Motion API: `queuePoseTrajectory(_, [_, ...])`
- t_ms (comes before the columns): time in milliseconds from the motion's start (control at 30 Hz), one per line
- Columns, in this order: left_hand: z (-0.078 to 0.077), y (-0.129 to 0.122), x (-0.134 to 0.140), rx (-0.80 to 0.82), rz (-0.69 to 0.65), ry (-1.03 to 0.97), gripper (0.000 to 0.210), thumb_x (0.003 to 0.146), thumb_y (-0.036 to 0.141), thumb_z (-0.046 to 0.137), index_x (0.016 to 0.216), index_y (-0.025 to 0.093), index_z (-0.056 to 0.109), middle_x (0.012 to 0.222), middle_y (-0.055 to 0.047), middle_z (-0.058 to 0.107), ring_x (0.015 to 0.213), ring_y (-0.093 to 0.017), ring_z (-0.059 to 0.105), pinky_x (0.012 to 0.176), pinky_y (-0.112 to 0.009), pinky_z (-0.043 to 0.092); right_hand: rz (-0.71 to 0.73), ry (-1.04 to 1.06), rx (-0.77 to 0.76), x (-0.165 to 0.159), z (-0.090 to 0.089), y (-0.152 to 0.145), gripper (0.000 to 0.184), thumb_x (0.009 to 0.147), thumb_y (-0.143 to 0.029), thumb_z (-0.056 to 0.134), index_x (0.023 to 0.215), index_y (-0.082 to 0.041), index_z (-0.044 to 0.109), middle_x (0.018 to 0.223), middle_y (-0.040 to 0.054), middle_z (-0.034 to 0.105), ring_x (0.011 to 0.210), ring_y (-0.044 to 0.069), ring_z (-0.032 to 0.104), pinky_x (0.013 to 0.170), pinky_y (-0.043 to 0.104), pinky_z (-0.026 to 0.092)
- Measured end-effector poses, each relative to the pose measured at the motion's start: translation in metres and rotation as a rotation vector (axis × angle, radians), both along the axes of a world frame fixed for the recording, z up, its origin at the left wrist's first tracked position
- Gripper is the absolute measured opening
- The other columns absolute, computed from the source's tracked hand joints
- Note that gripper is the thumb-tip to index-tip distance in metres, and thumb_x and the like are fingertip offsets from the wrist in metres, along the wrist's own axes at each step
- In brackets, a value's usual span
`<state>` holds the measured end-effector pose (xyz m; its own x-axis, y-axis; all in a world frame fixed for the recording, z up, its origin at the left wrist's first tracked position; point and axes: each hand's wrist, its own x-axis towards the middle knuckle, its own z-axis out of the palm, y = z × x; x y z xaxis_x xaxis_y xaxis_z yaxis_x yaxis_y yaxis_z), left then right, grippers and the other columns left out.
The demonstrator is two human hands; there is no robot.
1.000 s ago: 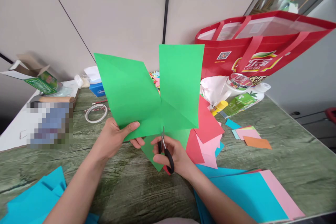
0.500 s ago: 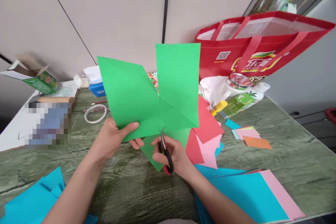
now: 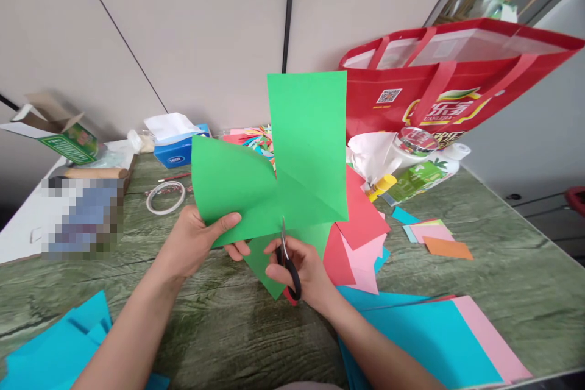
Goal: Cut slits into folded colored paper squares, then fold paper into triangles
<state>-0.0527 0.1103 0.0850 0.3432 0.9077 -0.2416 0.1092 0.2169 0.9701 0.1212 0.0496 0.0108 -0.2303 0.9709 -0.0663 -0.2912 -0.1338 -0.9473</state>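
My left hand [image 3: 201, 234] pinches the lower left edge of a green sheet of paper [image 3: 311, 146], thumb in front and fingers behind. A slit from the top splits the sheet into two flaps; the left one curls over and the right one stands upright. My right hand [image 3: 306, 271] is closed around the black handles of a pair of scissors [image 3: 292, 277]. Their blades point up at the sheet's lower edge, around the paper. More green paper [image 3: 267, 268] lies below, partly hidden by my hands and the sheet.
Blue paper [image 3: 429, 335] lies at the front right, more blue paper [image 3: 59, 341] at the left. Red paper [image 3: 361, 213], a glue stick [image 3: 381, 187] and a red bag [image 3: 388, 119] are to the right. A tape roll [image 3: 150, 202] and tissue pack [image 3: 176, 155] stand left.
The left flap of the green sheet has bent down and curled, uncovering the tissue pack and paper scraps behind it. Both hands and the scissors stay in nearly the same place.
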Motion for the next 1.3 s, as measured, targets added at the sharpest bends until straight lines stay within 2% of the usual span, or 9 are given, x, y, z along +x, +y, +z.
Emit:
queuePoseTrajectory(267, [-0.0017,0.0003,-0.0007,0.006,-0.004,-0.002,0.020,0.073,0.028,0.063,0.059,0.014,0.067,0.051,-0.005,0.069,0.042,-0.019,0.063,0.040,-0.029,0.053,-0.020,0.023,-0.015,-0.0014,-0.0002,0.0005,0.030,0.062,-0.036,0.074,0.080,-0.018,0.058,0.058,-0.0047,0.049,0.049,0.008,0.039,0.048,0.022,0.030])
queuePoseTrajectory(533, [0.0001,-0.0001,-0.0004,-0.005,0.002,-0.002,0.020,0.073,0.028,0.063,0.060,0.013,0.066,0.052,-0.005,0.070,0.042,-0.019,0.063,0.040,-0.029,0.053,-0.048,-0.033,-0.039,-0.0032,0.0004,0.0004,0.036,0.058,-0.044,0.074,0.077,-0.018,0.057,0.056,-0.0045,0.049,0.048,0.008,0.039,0.046,0.023,0.032])
queuePoseTrajectory(667, [0.0009,-0.0019,0.0012,0.001,-0.016,0.013,0.021,0.074,0.028,0.062,0.059,0.013,0.066,0.052,-0.005,0.069,0.042,-0.019,0.063,0.040,-0.028,0.053,-0.052,-0.022,0.000,-0.0017,0.0000,0.0002,0.038,0.061,-0.040,0.074,0.086,-0.018,0.056,0.064,-0.0021,0.054,0.055,0.011,0.048,0.053,0.025,0.038])
queuePoseTrajectory(867, [-0.0023,-0.0024,0.0016,-0.014,-0.030,0.018,0.022,0.073,0.030,0.063,0.059,0.013,0.065,0.052,-0.006,0.069,0.042,-0.019,0.063,0.040,-0.029,0.052,-0.074,-0.052,0.042,0.0001,0.0016,-0.0003,0.038,0.062,-0.038,0.074,0.088,-0.018,0.055,0.073,0.0014,0.059,0.069,0.016,0.056,0.065,0.030,0.043])
queuePoseTrajectory(1033, [-0.0023,-0.0025,0.0006,-0.025,-0.026,0.019,0.023,0.073,0.031,0.063,0.061,0.012,0.065,0.052,-0.005,0.069,0.042,-0.018,0.063,0.041,-0.028,0.053,-0.068,-0.056,0.023,-0.0005,0.0009,-0.0006,0.042,0.061,-0.043,0.073,0.089,-0.018,0.055,0.071,0.0006,0.058,0.065,0.015,0.054,0.061,0.029,0.043])
queuePoseTrajectory(1300, [-0.0013,-0.0032,0.0013,-0.017,-0.022,0.009,0.022,0.073,0.030,0.064,0.061,0.012,0.064,0.051,-0.006,0.069,0.040,-0.018,0.062,0.039,-0.027,0.052,-0.081,-0.033,0.000,-0.0016,-0.0002,-0.0001,0.038,0.061,-0.040,0.074,0.087,-0.018,0.056,0.066,-0.0010,0.054,0.059,0.013,0.049,0.056,0.027,0.038])
